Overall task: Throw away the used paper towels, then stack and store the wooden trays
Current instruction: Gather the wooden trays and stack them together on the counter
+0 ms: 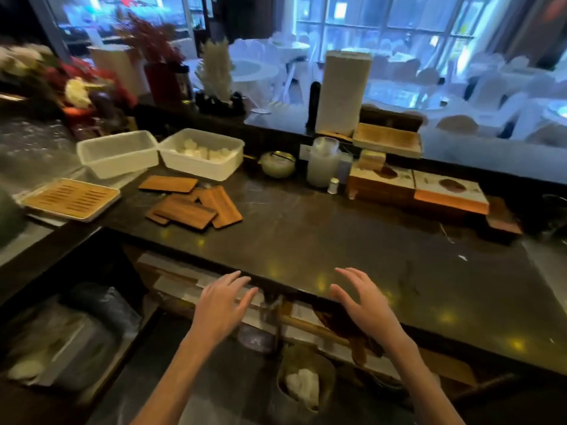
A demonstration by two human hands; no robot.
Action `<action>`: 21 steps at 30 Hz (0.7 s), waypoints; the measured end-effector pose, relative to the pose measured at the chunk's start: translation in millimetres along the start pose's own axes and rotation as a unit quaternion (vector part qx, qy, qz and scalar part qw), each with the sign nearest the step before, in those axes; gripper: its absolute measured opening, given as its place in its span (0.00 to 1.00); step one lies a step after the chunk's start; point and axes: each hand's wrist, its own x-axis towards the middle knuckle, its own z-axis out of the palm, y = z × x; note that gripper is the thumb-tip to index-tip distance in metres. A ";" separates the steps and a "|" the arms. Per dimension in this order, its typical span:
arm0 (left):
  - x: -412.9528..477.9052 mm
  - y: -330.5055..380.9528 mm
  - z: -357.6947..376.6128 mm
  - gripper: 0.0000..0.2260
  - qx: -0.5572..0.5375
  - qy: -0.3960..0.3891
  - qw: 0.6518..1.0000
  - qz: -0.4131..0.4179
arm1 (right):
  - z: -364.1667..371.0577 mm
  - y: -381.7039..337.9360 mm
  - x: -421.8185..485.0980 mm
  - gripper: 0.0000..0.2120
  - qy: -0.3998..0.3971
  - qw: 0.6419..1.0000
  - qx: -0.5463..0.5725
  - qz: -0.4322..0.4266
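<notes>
Several small flat wooden trays [196,204] lie scattered and partly overlapping on the dark counter [337,228], left of centre. One more wooden tray [168,183] lies apart just behind them. On the floor below the counter stands a bin [306,381] with crumpled white paper towels [303,386] inside. My left hand [222,305] hovers at the counter's front edge, fingers spread, holding nothing. My right hand [363,302] hovers over the same edge further right, also spread and empty. Both hands are well short of the trays.
Two white plastic tubs [118,153] [201,153] stand behind the trays, the right one holding white pieces. A slatted bamboo tray [70,199] sits at the far left. A paper towel roll [342,90], jars [322,162] and boxes [417,188] line the back right. Shelves under the counter hold clutter.
</notes>
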 end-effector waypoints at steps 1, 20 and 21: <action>3.9 -10.8 -8.7 0.18 0.008 0.005 1.000 -0.003 | 7.5 -12.3 9.3 0.33 -0.004 1.000 -0.001 -0.005; 85.5 -241.9 -91.4 0.19 0.048 -0.002 0.996 -0.081 | 167.5 -171.4 141.4 0.25 -0.096 0.992 0.075 -0.005; 95.5 -244.9 -88.8 0.19 0.042 -0.006 0.996 -0.081 | 170.2 -171.4 151.0 0.24 -0.096 0.993 0.075 -0.001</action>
